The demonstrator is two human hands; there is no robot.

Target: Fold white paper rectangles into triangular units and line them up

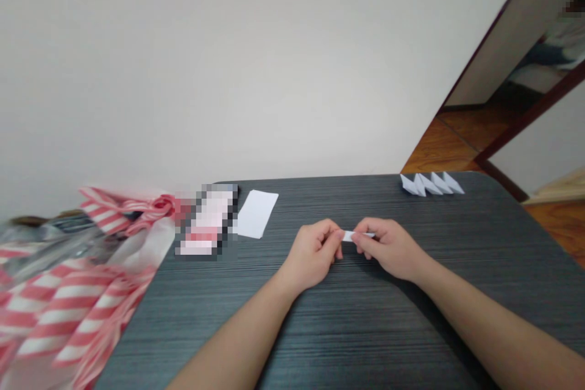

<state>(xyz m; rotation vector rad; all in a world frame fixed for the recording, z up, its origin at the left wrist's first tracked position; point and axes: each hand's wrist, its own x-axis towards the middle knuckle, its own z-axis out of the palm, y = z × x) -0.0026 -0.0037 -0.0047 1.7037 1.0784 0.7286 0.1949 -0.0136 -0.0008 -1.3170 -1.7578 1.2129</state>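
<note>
Two hands work over a dark wood-grain table (365,207) on my remote feed: the left hand (313,254) and right hand (388,248) together pinch a narrow folded paper strip (354,236) between their fingertips, just above the tabletop. Beyond them lie a white paper rectangle (256,213) and, at the far edge, a row of folded paper pieces (432,184). A pixelated object (205,222) sits beside the rectangle. A red-striped plastic bag (59,311) spills across the left corner. A white wall (228,73) rises behind, with wooden floor (450,146) at right.
</note>
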